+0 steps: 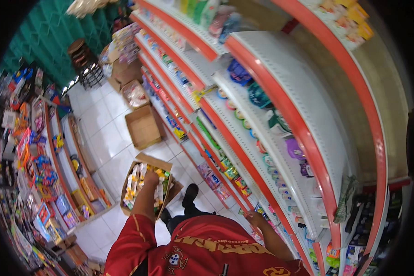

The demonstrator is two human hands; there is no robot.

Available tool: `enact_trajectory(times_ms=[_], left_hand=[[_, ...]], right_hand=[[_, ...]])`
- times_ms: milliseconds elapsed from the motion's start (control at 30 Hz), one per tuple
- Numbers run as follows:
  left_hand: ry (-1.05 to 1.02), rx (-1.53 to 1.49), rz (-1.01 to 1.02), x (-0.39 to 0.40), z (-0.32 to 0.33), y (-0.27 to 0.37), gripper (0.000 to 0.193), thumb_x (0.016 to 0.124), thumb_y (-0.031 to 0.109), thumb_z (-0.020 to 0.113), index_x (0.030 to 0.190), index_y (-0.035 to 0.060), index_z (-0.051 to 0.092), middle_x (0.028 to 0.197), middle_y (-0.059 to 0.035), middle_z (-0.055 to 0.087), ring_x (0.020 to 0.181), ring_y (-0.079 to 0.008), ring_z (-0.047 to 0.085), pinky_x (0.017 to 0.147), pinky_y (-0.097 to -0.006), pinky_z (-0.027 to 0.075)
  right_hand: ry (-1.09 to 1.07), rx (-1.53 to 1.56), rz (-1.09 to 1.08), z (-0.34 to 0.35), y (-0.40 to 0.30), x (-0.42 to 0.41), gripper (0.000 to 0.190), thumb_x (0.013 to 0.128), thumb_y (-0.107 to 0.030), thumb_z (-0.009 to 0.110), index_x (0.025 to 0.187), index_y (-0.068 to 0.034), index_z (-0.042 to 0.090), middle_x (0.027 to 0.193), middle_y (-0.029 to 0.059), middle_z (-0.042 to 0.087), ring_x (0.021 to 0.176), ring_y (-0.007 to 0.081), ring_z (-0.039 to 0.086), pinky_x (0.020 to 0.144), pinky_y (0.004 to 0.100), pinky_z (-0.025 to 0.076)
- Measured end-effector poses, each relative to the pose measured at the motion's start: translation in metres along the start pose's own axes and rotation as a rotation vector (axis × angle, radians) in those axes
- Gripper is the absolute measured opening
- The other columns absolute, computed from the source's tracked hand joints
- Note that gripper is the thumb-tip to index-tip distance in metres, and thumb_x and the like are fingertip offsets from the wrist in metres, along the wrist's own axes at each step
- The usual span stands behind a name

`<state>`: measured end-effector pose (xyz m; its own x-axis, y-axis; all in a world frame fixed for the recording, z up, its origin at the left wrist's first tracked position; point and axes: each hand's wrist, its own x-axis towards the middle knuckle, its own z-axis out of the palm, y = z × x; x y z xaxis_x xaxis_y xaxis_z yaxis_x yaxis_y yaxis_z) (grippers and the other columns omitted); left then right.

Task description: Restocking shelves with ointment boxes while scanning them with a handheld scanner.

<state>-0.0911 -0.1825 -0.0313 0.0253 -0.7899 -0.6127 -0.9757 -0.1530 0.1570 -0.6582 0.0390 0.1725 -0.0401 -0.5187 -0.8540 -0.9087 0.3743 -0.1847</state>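
Note:
My left hand (151,177) reaches down into a cardboard carton (169,168) on the floor by my feet. Small white, yellow and orange packs (135,183) fill this carton, with some green ones at its right side. The fingers are partly hidden against the packs, so whether they hold one is unclear. On the other side, my right hand (256,219) rests at a low shelf of the shop rack, its fingers curled over the red shelf edge (242,203). Colourful packets (230,172) lie on the lower shelves just beyond it.
An open cardboard box (142,127) and a box with plastic-wrapped contents (135,94) stand along the aisle's tiled floor (105,145). A stool (78,51) is near the green folding shutter (45,38). Red-edged shelves (279,100) curve close on the right; stocked shelves (51,165) line the left.

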Motion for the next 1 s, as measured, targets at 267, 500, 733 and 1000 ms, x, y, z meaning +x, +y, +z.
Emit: enact_trajectory(times_ms=[267, 500, 733, 1000], left_hand=[[0.46, -0.318, 0.2, -0.028, 0.0, -0.031, 0.029, 0.074, 0.001, 0.063, 0.102, 0.0075, 0.07, 0.119, -0.0265, 0.061, 0.103, -0.0419, 0.062, 0.091, -0.048, 0.052], [-0.212, -1.835, -0.296, -0.08, -0.019, -0.008, 0.056, 0.089, -0.007, 0.057, 0.136, 0.0205, 0.041, 0.122, -0.015, 0.055, 0.108, -0.0339, 0.057, 0.095, -0.0503, 0.055], [-0.595, -2.025, 0.133, -0.189, -0.054, 0.066, 0.052, 0.088, 0.001, 0.062, 0.136, 0.0162, 0.047, 0.122, -0.0083, 0.059, 0.11, -0.026, 0.06, 0.103, -0.0497, 0.048], [-0.652, -1.891, 0.371, -0.301, -0.084, 0.026, 0.04, 0.086, 0.003, 0.062, 0.125, 0.0113, 0.059, 0.119, -0.0029, 0.064, 0.101, -0.0194, 0.065, 0.092, -0.0395, 0.052]], right_hand=[[0.239, -0.1, -0.21, 0.001, -0.027, -0.004, 0.04, 0.095, -0.037, 0.064, 0.122, -0.007, 0.064, 0.111, 0.0208, 0.072, 0.105, 0.0365, 0.068, 0.092, 0.0439, 0.054], [1.597, 0.436, -0.703, -0.173, -0.187, -0.248, 0.016, 0.088, -0.008, 0.07, 0.075, -0.004, 0.062, 0.063, 0.0112, 0.056, 0.051, 0.0263, 0.052, 0.054, 0.0388, 0.044], [1.997, -0.279, -0.003, -0.241, -0.095, -0.317, 0.044, 0.088, -0.032, 0.077, 0.116, -0.002, 0.063, 0.115, 0.021, 0.065, 0.106, 0.0361, 0.061, 0.094, 0.0518, 0.045], [1.759, -0.039, -0.006, -0.204, -0.095, -0.326, 0.046, 0.085, -0.014, 0.074, 0.129, -0.007, 0.064, 0.111, 0.0235, 0.07, 0.103, 0.044, 0.065, 0.09, 0.0503, 0.051]])
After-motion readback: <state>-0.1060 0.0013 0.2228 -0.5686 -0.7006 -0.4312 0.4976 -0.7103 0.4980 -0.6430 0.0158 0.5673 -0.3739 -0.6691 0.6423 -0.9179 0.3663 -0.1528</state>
